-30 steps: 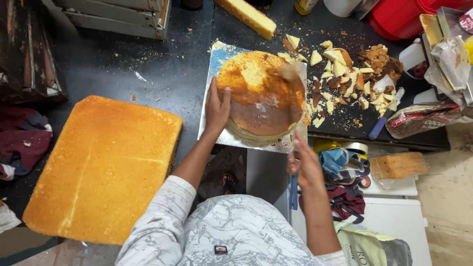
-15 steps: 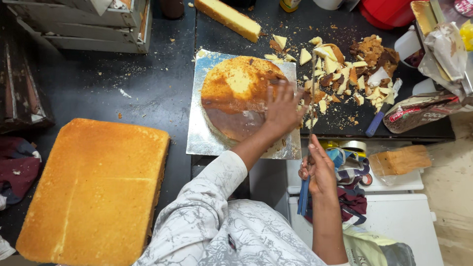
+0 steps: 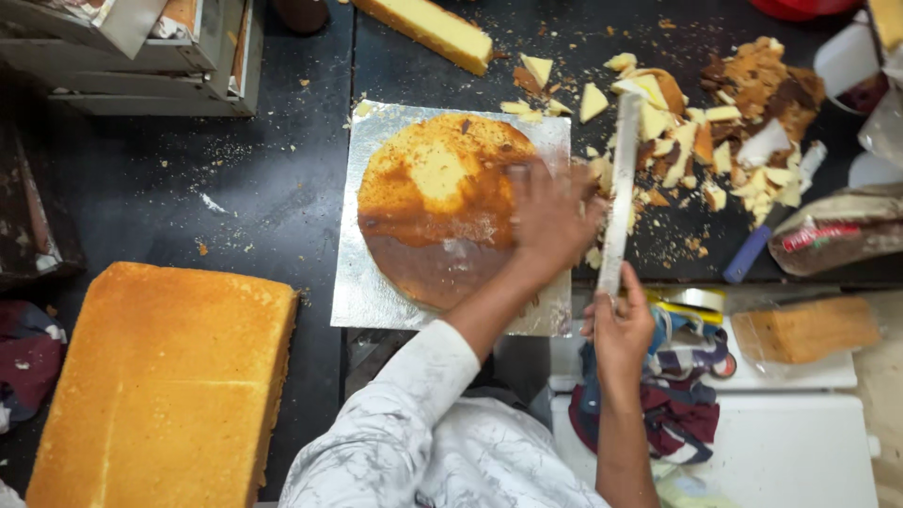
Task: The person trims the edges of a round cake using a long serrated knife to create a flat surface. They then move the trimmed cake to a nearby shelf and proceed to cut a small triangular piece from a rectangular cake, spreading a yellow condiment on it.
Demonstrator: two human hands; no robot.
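Whereas left hand (image 3: 550,221) earlier braced round cake (image 3: 437,207) at left edge, now flat, fingers spread, on right rim; right hand (image 3: 616,329) closed around long knife (image 3: 621,193), blade beside cake, clear of it.

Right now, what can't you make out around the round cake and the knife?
All in the head view:
- Right edge of the round cake: covered by the left hand, which is motion-blurred.
- Knife: its handle is hidden inside the right hand.
- Rectangular sponge slab: cut off by the bottom edge.
- Blue-handled tool: its working end is buried under cake scraps.
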